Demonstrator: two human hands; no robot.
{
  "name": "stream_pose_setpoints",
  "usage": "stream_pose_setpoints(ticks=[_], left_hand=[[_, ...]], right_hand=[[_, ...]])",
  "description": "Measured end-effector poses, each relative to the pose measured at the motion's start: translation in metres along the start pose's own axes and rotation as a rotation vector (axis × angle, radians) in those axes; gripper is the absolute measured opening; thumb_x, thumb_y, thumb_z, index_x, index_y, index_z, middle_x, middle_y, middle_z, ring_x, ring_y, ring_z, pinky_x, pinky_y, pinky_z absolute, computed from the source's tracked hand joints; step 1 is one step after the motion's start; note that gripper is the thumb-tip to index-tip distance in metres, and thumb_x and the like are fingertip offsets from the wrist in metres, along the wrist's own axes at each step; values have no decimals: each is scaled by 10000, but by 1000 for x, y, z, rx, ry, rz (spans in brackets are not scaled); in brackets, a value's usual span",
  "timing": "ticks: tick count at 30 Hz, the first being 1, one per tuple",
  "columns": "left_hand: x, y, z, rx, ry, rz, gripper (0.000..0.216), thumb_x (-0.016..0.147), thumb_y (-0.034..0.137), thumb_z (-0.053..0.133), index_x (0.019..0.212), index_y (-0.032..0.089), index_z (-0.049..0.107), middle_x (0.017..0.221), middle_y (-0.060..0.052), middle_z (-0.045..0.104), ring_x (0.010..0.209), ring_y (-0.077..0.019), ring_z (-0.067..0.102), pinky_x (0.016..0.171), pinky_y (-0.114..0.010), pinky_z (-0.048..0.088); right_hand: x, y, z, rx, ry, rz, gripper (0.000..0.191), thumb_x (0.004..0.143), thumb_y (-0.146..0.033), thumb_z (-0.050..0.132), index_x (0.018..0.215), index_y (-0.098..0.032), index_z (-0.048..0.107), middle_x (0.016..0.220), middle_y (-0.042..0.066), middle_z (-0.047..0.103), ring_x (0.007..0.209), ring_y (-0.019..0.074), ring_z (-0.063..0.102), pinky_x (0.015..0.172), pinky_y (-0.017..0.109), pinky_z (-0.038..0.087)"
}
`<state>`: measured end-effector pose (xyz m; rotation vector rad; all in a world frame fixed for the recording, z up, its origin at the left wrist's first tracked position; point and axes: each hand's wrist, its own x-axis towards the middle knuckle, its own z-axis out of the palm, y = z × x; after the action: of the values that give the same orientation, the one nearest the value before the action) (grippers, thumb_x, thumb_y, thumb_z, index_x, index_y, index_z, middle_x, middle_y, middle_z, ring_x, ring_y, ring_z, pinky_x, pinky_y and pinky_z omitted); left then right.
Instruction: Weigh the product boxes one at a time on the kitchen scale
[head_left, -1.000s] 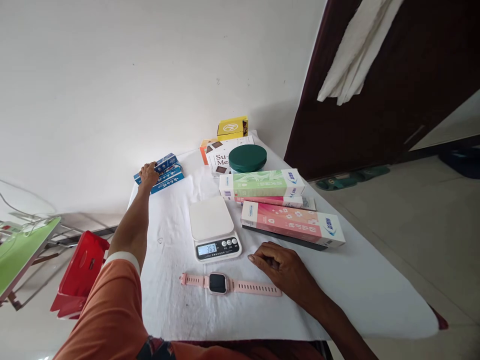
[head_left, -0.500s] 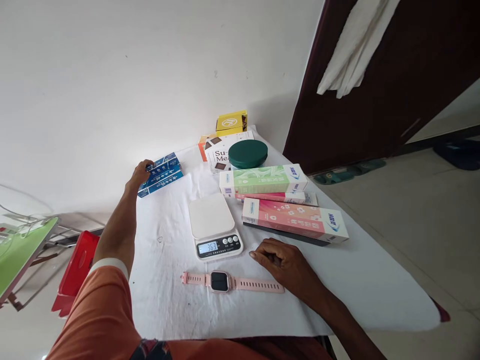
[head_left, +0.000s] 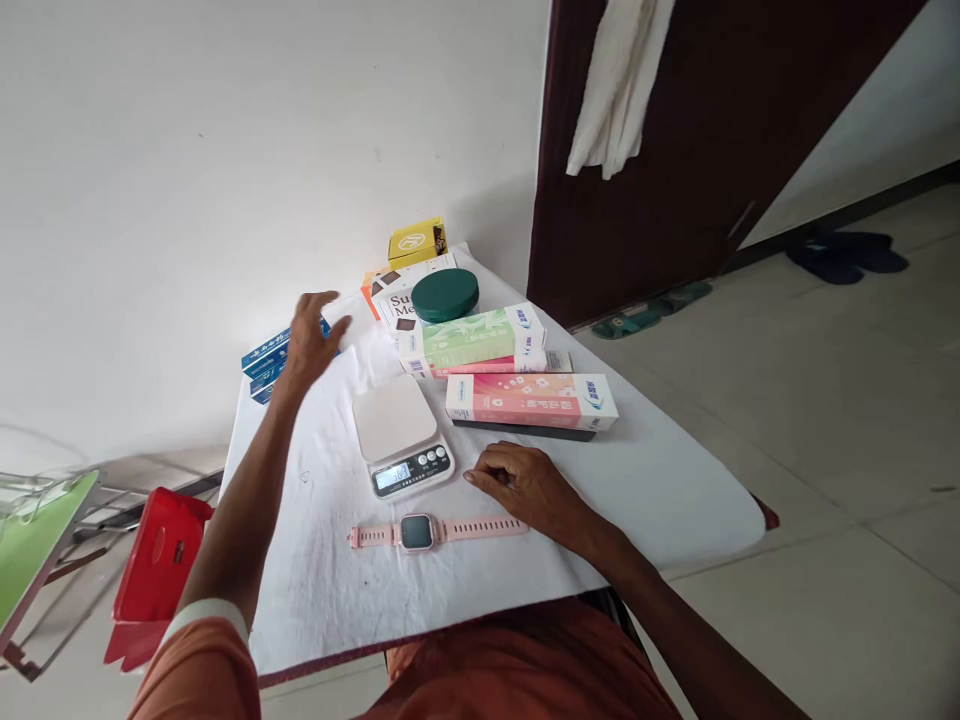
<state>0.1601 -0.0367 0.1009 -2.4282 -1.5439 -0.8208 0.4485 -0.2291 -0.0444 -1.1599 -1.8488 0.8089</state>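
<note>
Your left hand (head_left: 311, 340)'s pretty wide, thumb and fingers apart with nothing in between, partly blocking the blue boxes (head_left: 268, 352) over on the table (head_left: 307, 590)'s left side. Your right hand (head_left: 529, 487)'s loosely curled near the scale (head_left: 394, 415) and watch (head_left: 417, 533), can't tell if anything's tucked inside.

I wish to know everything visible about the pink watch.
The pink watch lies flat, unfastened and face up on the white cloth, in front of the scale. Its squarish screen looks dark. The holed strap looks rubbery, the shorter part at left and the longer part reaching near the right hand; whether they touch is unclear.
</note>
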Motion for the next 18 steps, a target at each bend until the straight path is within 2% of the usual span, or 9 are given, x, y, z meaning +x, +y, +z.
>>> stream_pose_setpoints(ticks=[2, 4, 7, 10, 14, 16, 18], left_hand=[[-6, 47, 10, -74, -48, 212, 411, 979, 456, 609, 1311, 216, 576, 1294, -120, 611, 1212, -270, 599, 1059, -429, 494], [-11, 85, 23, -106, -122, 362, 512, 975, 542, 594, 1379, 233, 535, 1335, -134, 595, 1250, -294, 574, 1044, -464, 494], [-13, 118, 40, -57, -157, 394, 680, 941, 646, 584, 1452, 212, 469, 1394, -190, 545, 1269, -357, 546, 991, -504, 493], [-13, 129, 49, 13, -107, 361, 709, 929, 679, 568, 1441, 199, 466, 1361, -210, 550, 1212, -375, 562, 939, -500, 486], [-23, 123, 53, 77, -28, 294, 647, 903, 720, 562, 1284, 197, 550, 1223, -189, 603, 1124, -359, 580, 913, -487, 471], [-29, 116, 55, 87, -29, 221, 635, 891, 740, 560, 1218, 196, 566, 1145, -177, 620, 1087, -358, 582, 917, -496, 459], [-32, 110, 57, 52, -80, 193, 624, 907, 728, 549, 1230, 193, 554, 1132, -169, 625, 1087, -354, 582, 937, -503, 449]], right_hand=[[-1, 0, 0, -4, 3, -12, 352, 975, -398, 568, 676, -211, 583, 693, 11, 620, 661, 146, 538, 630, 288, 403], [-1, 0, 0, -10, 6, -27, 354, 976, -398, 567, 676, -211, 582, 690, 8, 612, 659, 146, 537, 637, 289, 407], [-1, 1, 1, -16, 11, -42, 360, 984, -402, 565, 681, -211, 593, 689, 6, 607, 649, 145, 536, 640, 289, 413], [0, 2, 1, -16, 13, -43, 361, 990, -401, 573, 688, -207, 606, 687, 4, 608, 651, 145, 543, 644, 288, 414], [1, 2, 1, -27, 8, -44, 360, 999, -390, 563, 692, -206, 605, 686, 5, 606, 658, 146, 545, 652, 289, 413], [0, 2, 1, -30, 6, -44, 343, 994, -379, 568, 699, -207, 604, 692, 4, 603, 659, 146, 540, 653, 289, 412], [-1, 2, 0, -25, 11, -38, 330, 986, -378, 578, 703, -210, 603, 695, 2, 599, 660, 146, 537, 649, 289, 411]])
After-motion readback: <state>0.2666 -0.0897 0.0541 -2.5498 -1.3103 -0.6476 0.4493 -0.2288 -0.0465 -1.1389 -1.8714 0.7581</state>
